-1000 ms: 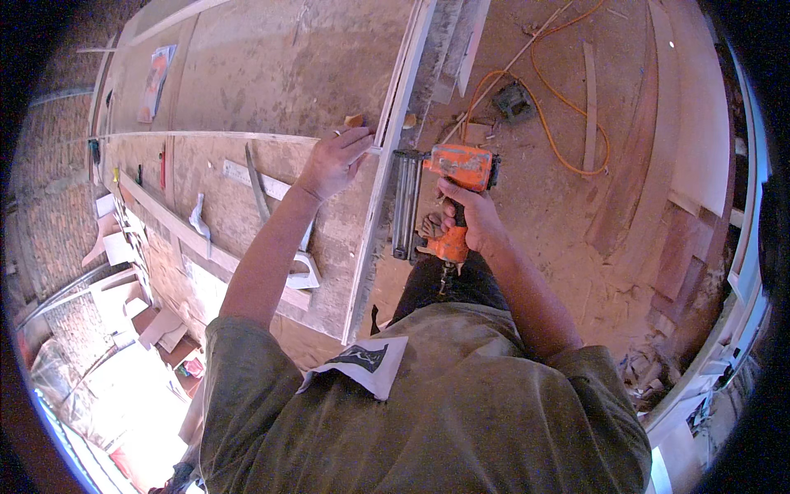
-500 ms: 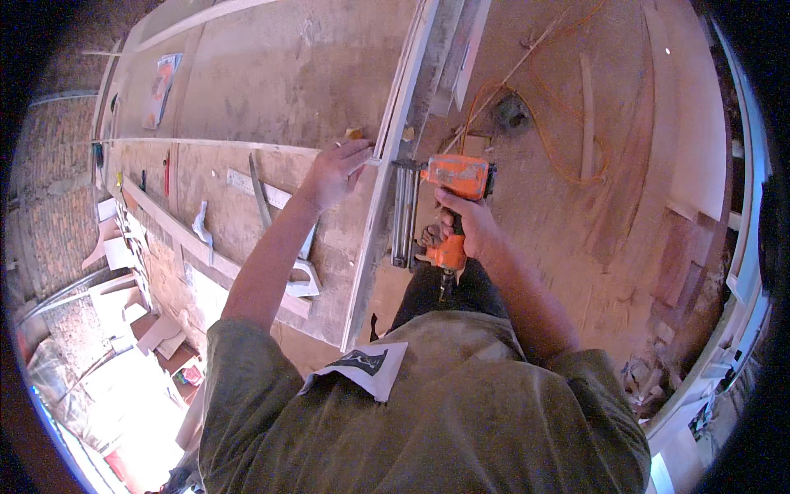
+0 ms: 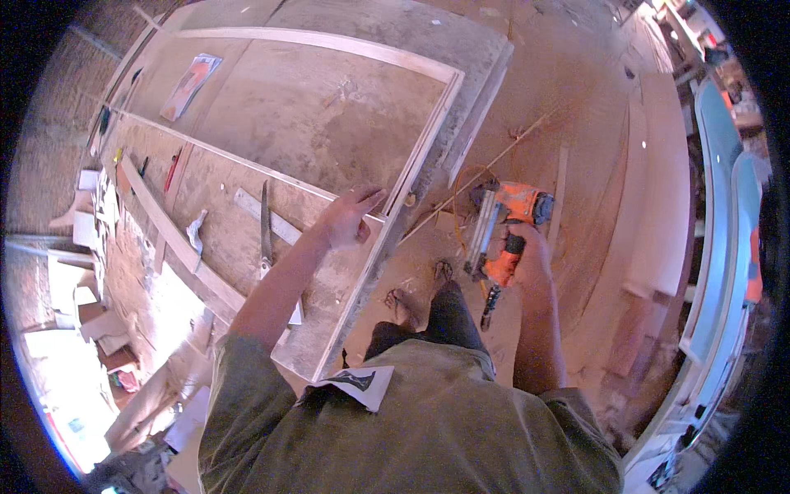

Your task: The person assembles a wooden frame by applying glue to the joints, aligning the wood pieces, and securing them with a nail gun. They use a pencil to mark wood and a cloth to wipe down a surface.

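My left hand (image 3: 350, 218) is closed on the pale wooden frame (image 3: 329, 43) at a joint where the middle strip meets the right rail, on the dusty worktable (image 3: 321, 356). My right hand (image 3: 527, 247) grips the handle of an orange nail gun (image 3: 518, 198), held off the table's right edge above the floor, with its long silver magazine on the left. Near my left forearm lie a handsaw blade (image 3: 266, 210) and a white straight ruler (image 3: 288, 230).
A long plank (image 3: 197, 263), a red tool (image 3: 173, 169) and a paper sheet (image 3: 189, 86) lie on the table. An orange hose and a thin stick (image 3: 531, 123) cross the floor. Wood sheets (image 3: 650, 198) and pale blue boards (image 3: 712, 247) line the right; scraps lie lower left.
My right hand has moved the nail gun rightward and down, away from the frame, tilting it. My left hand appears lower, still at the joint; the view has shifted, showing more of the frame and my feet.
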### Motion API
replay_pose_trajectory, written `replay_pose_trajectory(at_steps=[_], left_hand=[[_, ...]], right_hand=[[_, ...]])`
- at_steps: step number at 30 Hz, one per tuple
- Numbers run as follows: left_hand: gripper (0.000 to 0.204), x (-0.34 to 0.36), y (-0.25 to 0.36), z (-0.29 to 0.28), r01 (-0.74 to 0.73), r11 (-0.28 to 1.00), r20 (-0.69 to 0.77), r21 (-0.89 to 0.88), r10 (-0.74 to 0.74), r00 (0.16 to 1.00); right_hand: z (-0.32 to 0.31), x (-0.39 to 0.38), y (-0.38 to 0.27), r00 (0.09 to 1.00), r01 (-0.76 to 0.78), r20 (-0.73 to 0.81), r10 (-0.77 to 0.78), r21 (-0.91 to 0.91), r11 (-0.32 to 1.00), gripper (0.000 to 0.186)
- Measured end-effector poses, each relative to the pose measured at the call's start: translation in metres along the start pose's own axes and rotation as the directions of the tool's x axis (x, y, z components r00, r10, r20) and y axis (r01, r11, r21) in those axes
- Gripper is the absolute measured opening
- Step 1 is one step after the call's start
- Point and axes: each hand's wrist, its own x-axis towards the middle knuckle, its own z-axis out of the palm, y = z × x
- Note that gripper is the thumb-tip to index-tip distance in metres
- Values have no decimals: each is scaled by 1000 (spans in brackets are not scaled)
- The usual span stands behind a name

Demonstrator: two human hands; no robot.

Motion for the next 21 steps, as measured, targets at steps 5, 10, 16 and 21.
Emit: replay_pose_trajectory(at_steps=[5, 10, 16, 21], left_hand=[[65, -21, 42, -31, -27, 993, -417, 112, 72, 906], [49, -88, 67, -63, 357, 934, -753, 6, -230, 616], [25, -173, 121, -29, 733, 603, -922, -316, -378, -86], [13, -193, 175, 35, 805, 422, -901, -416, -311, -302]], right_hand=[[6, 25, -79, 989, 137, -1, -149, -390, 911, 31], [24, 134, -161, 984, 173, 90, -155, -697, 696, 37], [127, 287, -243, 737, 553, 579, -349, -813, -181, 64], [206, 440, -254, 471, 698, 823, -317, -567, -438, 82]])
